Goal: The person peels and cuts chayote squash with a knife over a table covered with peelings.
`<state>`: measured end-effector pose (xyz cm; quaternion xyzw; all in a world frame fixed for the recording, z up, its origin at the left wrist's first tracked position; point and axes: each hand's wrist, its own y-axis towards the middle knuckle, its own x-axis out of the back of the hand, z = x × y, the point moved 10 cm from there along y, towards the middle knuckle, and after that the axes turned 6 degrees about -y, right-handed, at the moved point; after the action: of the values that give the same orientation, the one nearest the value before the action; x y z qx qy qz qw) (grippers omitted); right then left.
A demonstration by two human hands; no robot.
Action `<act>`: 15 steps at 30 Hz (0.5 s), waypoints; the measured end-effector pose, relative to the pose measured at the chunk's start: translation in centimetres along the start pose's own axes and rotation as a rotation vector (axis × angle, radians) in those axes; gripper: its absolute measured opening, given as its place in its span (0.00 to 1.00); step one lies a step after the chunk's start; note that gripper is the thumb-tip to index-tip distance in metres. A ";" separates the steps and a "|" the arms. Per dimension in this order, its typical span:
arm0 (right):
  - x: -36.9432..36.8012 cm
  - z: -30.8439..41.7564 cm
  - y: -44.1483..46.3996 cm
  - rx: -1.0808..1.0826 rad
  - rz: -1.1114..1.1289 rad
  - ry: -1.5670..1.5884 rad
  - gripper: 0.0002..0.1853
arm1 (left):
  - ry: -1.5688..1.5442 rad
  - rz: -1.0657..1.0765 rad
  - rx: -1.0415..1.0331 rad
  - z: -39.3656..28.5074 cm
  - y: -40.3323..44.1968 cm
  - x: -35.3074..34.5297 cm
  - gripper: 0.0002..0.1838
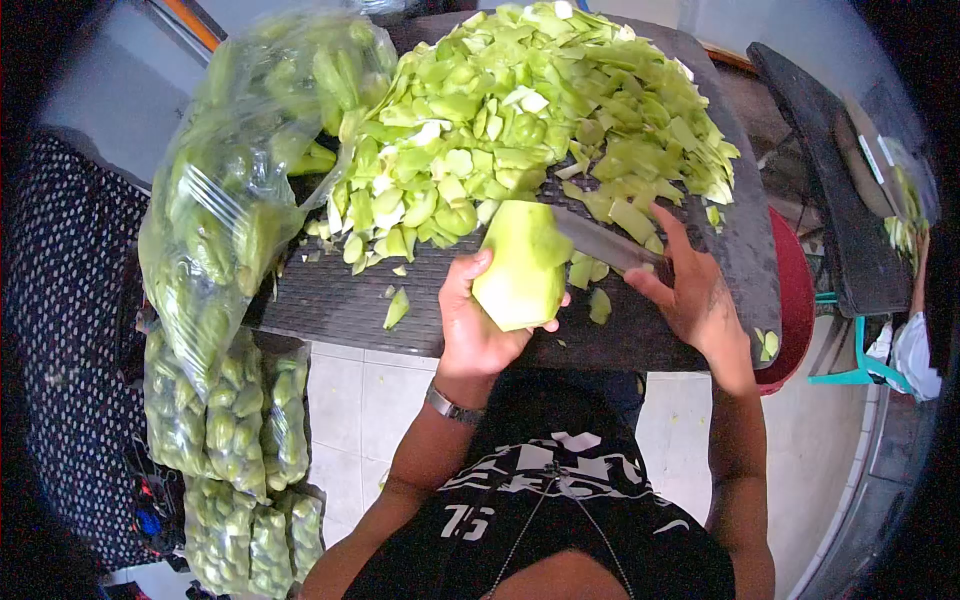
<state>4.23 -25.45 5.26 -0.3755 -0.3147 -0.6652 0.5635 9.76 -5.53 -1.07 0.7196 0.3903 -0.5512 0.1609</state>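
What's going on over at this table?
A person's left hand holds a pale green vegetable, while the right hand has a knife with its blade at the vegetable's side. Beyond them, a big heap of green peelings lies on the dark table. To the left sits a clear plastic bag full of vegetables.

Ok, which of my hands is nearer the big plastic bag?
Left. Your left hand, holding the green vegetable, is right of the bag; your right hand, with the knife, is farther right.

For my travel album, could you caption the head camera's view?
Left hand holding a peeled green vegetable, right hand holding a knife at its side, near heaped peelings on a dark table.
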 end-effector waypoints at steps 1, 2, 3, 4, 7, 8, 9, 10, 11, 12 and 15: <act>0.0 0.0 -0.3 0.001 0.001 -0.008 0.47 | 0.020 0.012 0.010 0.1 0.0 0.0 0.38; 0.0 -0.1 -0.6 -0.002 0.002 -0.016 0.47 | 0.017 0.018 0.018 0.2 0.0 0.0 0.38; 0.1 0.0 -0.8 0.021 -0.024 -0.024 0.47 | 0.013 0.024 0.030 0.3 0.0 0.0 0.38; 0.1 -0.1 -1.1 0.042 -0.049 -0.032 0.47 | 0.009 0.030 0.042 0.4 0.0 0.0 0.38; 0.3 0.2 -2.4 0.038 -0.017 -0.032 0.49 | -0.050 0.094 0.110 0.4 -0.1 -0.4 0.34; 0.2 0.2 -2.7 0.028 0.012 -0.028 0.50 | -0.050 0.070 0.107 0.3 0.0 0.0 0.34; -0.2 0.6 -2.8 0.036 0.041 -0.006 0.51 | -0.050 0.046 0.106 0.3 0.2 0.5 0.34; -0.7 1.1 -3.0 0.039 0.070 0.017 0.52 | -0.051 0.020 0.111 0.5 0.2 0.9 0.33; -1.3 1.5 -3.1 0.038 0.098 0.042 0.53 | -0.056 -0.007 0.112 0.8 0.2 1.2 0.33; -1.9 1.9 -3.0 0.040 0.137 0.048 0.54 | -0.059 -0.034 0.114 1.2 0.1 1.3 0.32; -2.5 2.8 -2.0 0.103 0.074 0.083 0.54 | -0.066 -0.008 0.132 2.4 -0.3 1.6 0.31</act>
<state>2.83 -21.49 4.56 -0.3295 -0.3110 -0.6418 0.6187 8.08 -6.37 -3.29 0.7085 0.3506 -0.5999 0.1237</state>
